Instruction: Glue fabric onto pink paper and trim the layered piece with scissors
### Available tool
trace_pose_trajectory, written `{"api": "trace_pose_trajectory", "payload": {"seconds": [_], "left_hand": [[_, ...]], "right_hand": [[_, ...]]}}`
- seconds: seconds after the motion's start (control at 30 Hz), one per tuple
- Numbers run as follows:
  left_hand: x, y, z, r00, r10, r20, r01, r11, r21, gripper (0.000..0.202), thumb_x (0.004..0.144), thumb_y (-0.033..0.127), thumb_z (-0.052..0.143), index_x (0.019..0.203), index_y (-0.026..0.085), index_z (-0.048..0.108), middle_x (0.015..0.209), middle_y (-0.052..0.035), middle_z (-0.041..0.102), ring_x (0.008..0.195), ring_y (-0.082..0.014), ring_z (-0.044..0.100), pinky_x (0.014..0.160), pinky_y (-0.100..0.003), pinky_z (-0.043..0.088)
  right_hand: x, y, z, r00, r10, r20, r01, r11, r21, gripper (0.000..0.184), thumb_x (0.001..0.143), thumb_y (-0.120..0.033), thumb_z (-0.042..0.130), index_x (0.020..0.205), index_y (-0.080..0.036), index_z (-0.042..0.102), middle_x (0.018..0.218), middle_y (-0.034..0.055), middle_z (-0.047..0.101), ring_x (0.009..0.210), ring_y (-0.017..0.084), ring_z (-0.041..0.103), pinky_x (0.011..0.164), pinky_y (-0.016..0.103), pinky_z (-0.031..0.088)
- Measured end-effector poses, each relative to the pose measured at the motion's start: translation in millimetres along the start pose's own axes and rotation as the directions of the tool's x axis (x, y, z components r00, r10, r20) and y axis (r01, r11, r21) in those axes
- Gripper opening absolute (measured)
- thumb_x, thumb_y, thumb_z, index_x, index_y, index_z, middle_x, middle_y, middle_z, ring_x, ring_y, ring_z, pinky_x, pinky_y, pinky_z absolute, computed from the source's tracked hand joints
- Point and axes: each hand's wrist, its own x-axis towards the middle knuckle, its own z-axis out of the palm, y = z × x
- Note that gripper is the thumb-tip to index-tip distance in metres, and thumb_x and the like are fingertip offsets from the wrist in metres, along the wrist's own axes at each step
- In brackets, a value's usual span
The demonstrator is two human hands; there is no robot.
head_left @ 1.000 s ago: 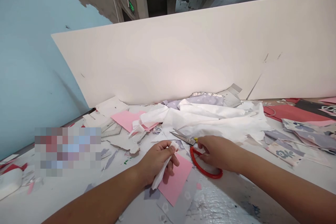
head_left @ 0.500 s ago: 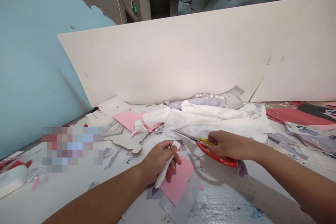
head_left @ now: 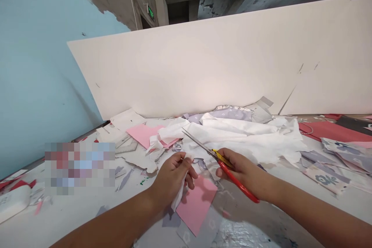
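My left hand is closed round a folded strip of white paper that hangs down from the fist, just above a pink paper sheet lying on the table. My right hand grips red-handled scissors by the handles. The blades are together and point up and to the left, over a heap of crumpled white cloth or paper. The two hands are close together, about a hand's width apart.
A white worktable is littered with paper scraps, a second pink sheet, lilac flowered pieces and red sheets at the right. A long white board stands along the back. A blue wall is at the left.
My right hand has picked the scissors up off the table and swung them, blades now pointing up-left, nearer my left hand. The left hand keeps hold of the white strip.
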Motion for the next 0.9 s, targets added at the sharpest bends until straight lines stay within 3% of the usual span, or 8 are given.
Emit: {"api": "trace_pose_trajectory", "payload": {"seconds": [0.13, 0.3, 0.37, 0.53, 0.7, 0.9], "left_hand": [[2.4, 3.6, -5.4, 0.991, 0.101, -0.083, -0.096, 0.993, 0.065, 0.026, 0.078, 0.043, 0.047, 0.073, 0.017, 0.047, 0.058, 0.0028, 0.058, 0.041, -0.0079, 0.051, 0.046, -0.022, 0.040], [6.8, 0.7, -10.8, 0.985, 0.120, -0.126, -0.111, 0.991, 0.082, 0.010, 0.077, 0.028, 0.047, 0.078, 0.018, 0.050, 0.057, 0.0037, 0.058, 0.041, -0.0082, 0.051, 0.046, -0.021, 0.040], [7.2, 0.0, -11.0, 0.986, 0.119, -0.121, -0.109, 0.990, 0.085, 0.008, 0.077, 0.025, 0.046, 0.079, 0.018, 0.050, 0.057, 0.0038, 0.058, 0.041, -0.0081, 0.050, 0.046, -0.021, 0.040], [5.8, 0.4, -8.5, 0.986, 0.126, -0.107, -0.113, 0.987, 0.117, 0.024, 0.078, 0.038, 0.047, 0.067, 0.017, 0.047, 0.058, 0.0020, 0.059, 0.040, -0.0081, 0.051, 0.045, -0.022, 0.041], [2.8, 1.1, -5.4, 0.990, 0.107, -0.093, -0.095, 0.987, 0.129, 0.026, 0.078, 0.041, 0.048, 0.066, 0.017, 0.046, 0.057, 0.0021, 0.059, 0.039, -0.0076, 0.051, 0.045, -0.021, 0.041], [0.3, 2.1, -4.0, 0.986, 0.126, -0.105, -0.111, 0.984, 0.140, 0.027, 0.078, 0.041, 0.047, 0.067, 0.017, 0.046, 0.058, 0.0024, 0.059, 0.040, -0.0078, 0.052, 0.046, -0.021, 0.042]], "right_hand": [[-6.3, 0.5, -0.7, 0.998, 0.061, -0.017, -0.063, 0.961, -0.269, 0.029, 0.075, -0.045, 0.048, 0.088, -0.021, 0.038, 0.074, 0.0001, 0.052, 0.062, 0.014, 0.045, 0.057, 0.026, 0.039], [-7.6, 8.1, -1.8, 0.999, -0.019, 0.027, 0.030, 0.885, -0.464, 0.046, 0.065, -0.050, 0.056, 0.097, -0.020, 0.039, 0.096, 0.0075, 0.048, 0.084, 0.022, 0.049, 0.068, 0.032, 0.042], [-7.5, 6.4, -0.4, 1.000, -0.022, 0.018, 0.028, 0.878, -0.478, 0.045, 0.066, -0.051, 0.055, 0.096, -0.020, 0.040, 0.095, 0.0076, 0.048, 0.085, 0.023, 0.049, 0.068, 0.033, 0.042], [-7.1, -1.4, 1.5, 0.999, 0.007, -0.044, -0.027, 0.875, -0.483, 0.045, 0.065, -0.056, 0.053, 0.090, -0.021, 0.041, 0.088, 0.0057, 0.052, 0.077, 0.021, 0.050, 0.063, 0.030, 0.041], [-5.7, -0.6, 2.6, 0.997, 0.012, -0.078, -0.049, 0.868, -0.493, 0.049, 0.061, -0.058, 0.057, 0.092, -0.022, 0.044, 0.087, 0.0046, 0.053, 0.075, 0.021, 0.050, 0.061, 0.029, 0.040], [-5.1, -0.7, 2.9, 0.998, 0.009, -0.063, -0.039, 0.864, -0.503, 0.048, 0.063, -0.059, 0.054, 0.091, -0.022, 0.045, 0.088, 0.0049, 0.054, 0.075, 0.021, 0.050, 0.060, 0.029, 0.040]]}}
